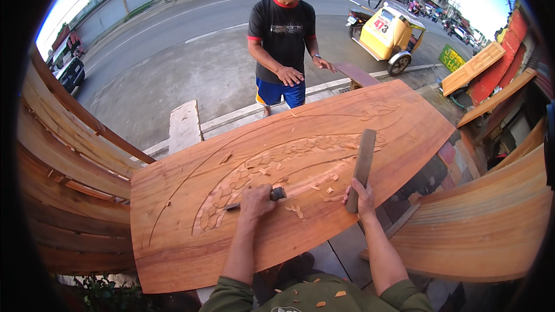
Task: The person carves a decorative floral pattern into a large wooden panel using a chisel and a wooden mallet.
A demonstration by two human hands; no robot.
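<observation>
A wide wooden panel (pixel 179 260) lies before me, carved with curved grooves and a leaf-like relief (pixel 254 167). My left hand (pixel 257 201) is closed round a chisel (pixel 278 193); its dark handle end points right and its blade reaches left onto the carved area. In my right hand (pixel 361 197) is a flat wooden bar (pixel 364 159), gripped near its lower end and slanting up over the panel. The bar is apart from the chisel. Loose wood shavings (pixel 295 210) are scattered between my hands and across the relief.
Across the panel stands a person (pixel 282 40) in a dark shirt, both hands held above its far edge. Wooden boards (pixel 75 196) rise at the left; another broad board (pixel 480 214) lies at the right. A yellow three-wheeler (pixel 388 32) is on the road behind.
</observation>
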